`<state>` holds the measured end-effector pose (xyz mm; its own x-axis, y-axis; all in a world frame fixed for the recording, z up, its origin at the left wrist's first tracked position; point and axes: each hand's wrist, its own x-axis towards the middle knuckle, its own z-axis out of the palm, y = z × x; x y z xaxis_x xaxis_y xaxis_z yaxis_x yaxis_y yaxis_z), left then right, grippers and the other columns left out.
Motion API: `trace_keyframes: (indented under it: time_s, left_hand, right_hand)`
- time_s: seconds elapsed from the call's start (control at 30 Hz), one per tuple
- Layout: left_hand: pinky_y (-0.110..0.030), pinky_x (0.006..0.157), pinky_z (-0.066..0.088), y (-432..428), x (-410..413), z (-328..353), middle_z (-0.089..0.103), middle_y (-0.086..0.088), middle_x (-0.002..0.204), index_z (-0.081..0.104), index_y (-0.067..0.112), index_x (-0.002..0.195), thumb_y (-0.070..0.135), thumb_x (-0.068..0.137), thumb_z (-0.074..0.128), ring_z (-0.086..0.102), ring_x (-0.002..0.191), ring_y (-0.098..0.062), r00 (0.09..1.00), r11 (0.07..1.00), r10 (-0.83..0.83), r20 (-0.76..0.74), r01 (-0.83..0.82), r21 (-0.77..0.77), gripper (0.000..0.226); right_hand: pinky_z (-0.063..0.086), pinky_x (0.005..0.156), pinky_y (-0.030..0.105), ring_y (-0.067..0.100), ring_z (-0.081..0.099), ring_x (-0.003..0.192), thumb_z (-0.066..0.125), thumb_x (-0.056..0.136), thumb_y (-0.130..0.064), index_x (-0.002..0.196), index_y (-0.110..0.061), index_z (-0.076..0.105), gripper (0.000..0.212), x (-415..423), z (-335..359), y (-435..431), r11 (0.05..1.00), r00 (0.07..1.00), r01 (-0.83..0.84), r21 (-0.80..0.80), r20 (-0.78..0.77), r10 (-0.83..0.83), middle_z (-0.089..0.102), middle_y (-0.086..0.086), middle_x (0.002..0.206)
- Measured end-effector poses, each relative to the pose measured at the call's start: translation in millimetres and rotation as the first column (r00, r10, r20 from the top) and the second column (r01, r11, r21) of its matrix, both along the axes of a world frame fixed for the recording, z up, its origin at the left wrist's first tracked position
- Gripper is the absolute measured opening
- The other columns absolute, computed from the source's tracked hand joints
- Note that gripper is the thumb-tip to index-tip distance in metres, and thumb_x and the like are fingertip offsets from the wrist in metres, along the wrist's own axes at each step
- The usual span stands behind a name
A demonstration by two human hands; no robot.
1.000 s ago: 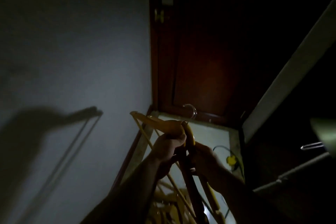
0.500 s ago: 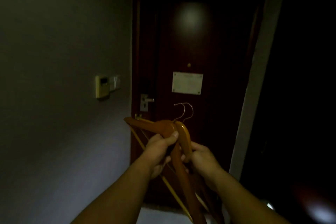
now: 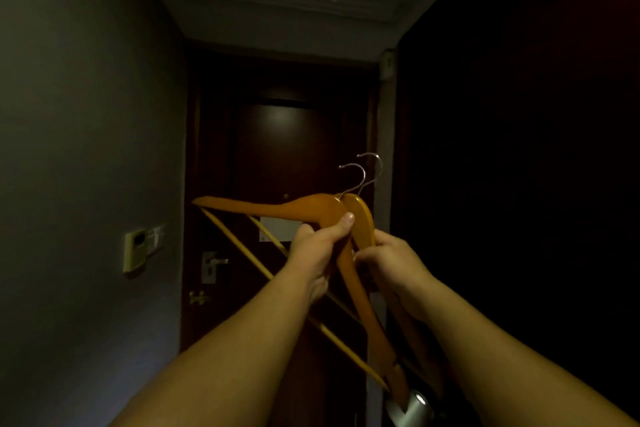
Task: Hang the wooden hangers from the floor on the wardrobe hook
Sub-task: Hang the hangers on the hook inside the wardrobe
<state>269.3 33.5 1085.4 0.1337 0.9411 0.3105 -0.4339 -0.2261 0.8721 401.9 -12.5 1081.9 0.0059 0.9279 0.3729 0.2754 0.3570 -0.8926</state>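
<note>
Two orange wooden hangers (image 3: 277, 206) with metal hooks (image 3: 363, 173) are held together in front of me, hooks pointing up, in a dim corridor. My left hand (image 3: 317, 251) grips the near hanger just below its neck, thumb on the wood. My right hand (image 3: 391, 262) holds the second hanger at its neck from the right. The hangers' lower arms slant down to the right between my forearms. The wardrobe to my right (image 3: 519, 184) is black and no hook shows in it.
A dark wooden door (image 3: 277, 149) with a lever handle (image 3: 211, 265) closes the corridor ahead. A wall switch panel (image 3: 140, 248) sits on the grey left wall. A shiny metal cylinder (image 3: 412, 409) shows at the bottom right.
The view has swung up from the floor to the door and ceiling. Both hands have raised the two hangers higher, and their hooks have spread slightly apart.
</note>
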Motion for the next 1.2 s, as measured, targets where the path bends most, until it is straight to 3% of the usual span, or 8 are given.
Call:
trace_keyframes:
  time_s: [0.13,0.23,0.4,0.57,0.73,0.93,1.13,1.2]
  left_hand:
    - [-0.049,0.081,0.059,-45,57,26,0.076,-0.016,0.091,0.067,-0.003,0.108,0.031,0.066,0.086,0.074,0.086,-0.032,0.991,0.991,-0.132,0.007,0.132,0.027,0.057]
    - [-0.038,0.063,0.061,-78,112,33,0.075,-0.014,0.078,0.073,0.001,0.086,0.038,0.056,0.087,0.075,0.076,-0.030,0.969,0.968,-0.247,0.016,0.246,0.043,0.050]
    - [-0.050,0.087,0.056,-135,210,36,0.077,-0.013,0.093,0.073,0.003,0.098,0.047,0.060,0.087,0.075,0.087,-0.028,0.906,0.906,-0.422,-0.022,0.422,0.033,0.061]
    - [-0.027,0.053,0.053,-209,320,36,0.077,-0.006,0.083,0.073,0.009,0.091,0.049,0.068,0.082,0.074,0.069,-0.017,0.801,0.800,-0.597,-0.036,0.598,0.054,0.046]
    - [-0.021,0.044,0.050,-277,412,35,0.074,-0.001,0.072,0.069,0.006,0.106,0.037,0.089,0.067,0.065,0.049,-0.008,0.666,0.666,-0.746,0.013,0.746,0.015,0.035]
    - [-0.021,0.047,0.050,-332,488,30,0.073,-0.001,0.074,0.066,0.006,0.114,0.032,0.093,0.061,0.065,0.052,-0.010,0.496,0.496,-0.868,-0.001,0.868,0.002,0.035]
    - [-0.025,0.057,0.056,-358,550,26,0.077,-0.006,0.089,0.069,0.008,0.112,0.031,0.090,0.064,0.074,0.079,-0.018,0.362,0.363,-0.932,-0.030,0.930,-0.059,0.032]
    - [-0.026,0.056,0.056,-357,569,21,0.077,-0.006,0.087,0.071,0.010,0.104,0.030,0.090,0.065,0.075,0.078,-0.017,0.324,0.325,-0.946,-0.025,0.943,-0.077,0.025]
  right_hand:
    - [0.057,0.072,0.035,0.018,0.074,0.078,0.056,0.098,-0.023,0.099,-0.016,0.070,0.016,50,19,-52,0.981,0.982,0.185,0.059,-0.048,-0.183,0.076,0.005,0.088]
    - [0.060,0.083,0.046,0.025,0.075,0.085,0.058,0.098,-0.034,0.101,-0.023,0.069,0.015,100,29,-92,0.939,0.942,0.335,0.074,-0.058,-0.331,0.077,0.007,0.093]
    - [0.056,0.089,0.052,0.028,0.073,0.087,0.055,0.098,-0.041,0.097,-0.024,0.069,0.023,194,37,-170,0.853,0.851,0.516,0.082,0.063,-0.521,0.076,0.008,0.093]
    - [0.056,0.085,0.046,0.026,0.073,0.085,0.051,0.101,-0.042,0.096,-0.024,0.070,0.027,291,43,-264,0.733,0.710,0.673,0.104,0.187,-0.679,0.076,0.005,0.089]
    - [0.054,0.071,0.034,0.014,0.071,0.074,0.046,0.103,-0.043,0.096,-0.025,0.067,0.028,373,49,-342,0.601,0.551,0.783,0.157,0.272,-0.789,0.075,-0.003,0.079]
    - [0.055,0.083,0.046,0.026,0.070,0.084,0.047,0.102,-0.044,0.091,-0.024,0.068,0.031,438,43,-410,0.457,0.408,0.879,0.136,0.279,-0.869,0.073,0.004,0.088]
    - [0.053,0.074,0.038,0.022,0.069,0.081,0.049,0.101,-0.044,0.089,-0.025,0.068,0.029,490,36,-452,0.314,0.272,0.945,0.090,0.317,-0.908,0.073,0.001,0.087]
    - [0.051,0.070,0.034,0.019,0.068,0.081,0.050,0.101,-0.043,0.091,-0.025,0.068,0.027,503,33,-454,0.284,0.247,0.956,0.074,0.319,-0.915,0.072,-0.001,0.088]
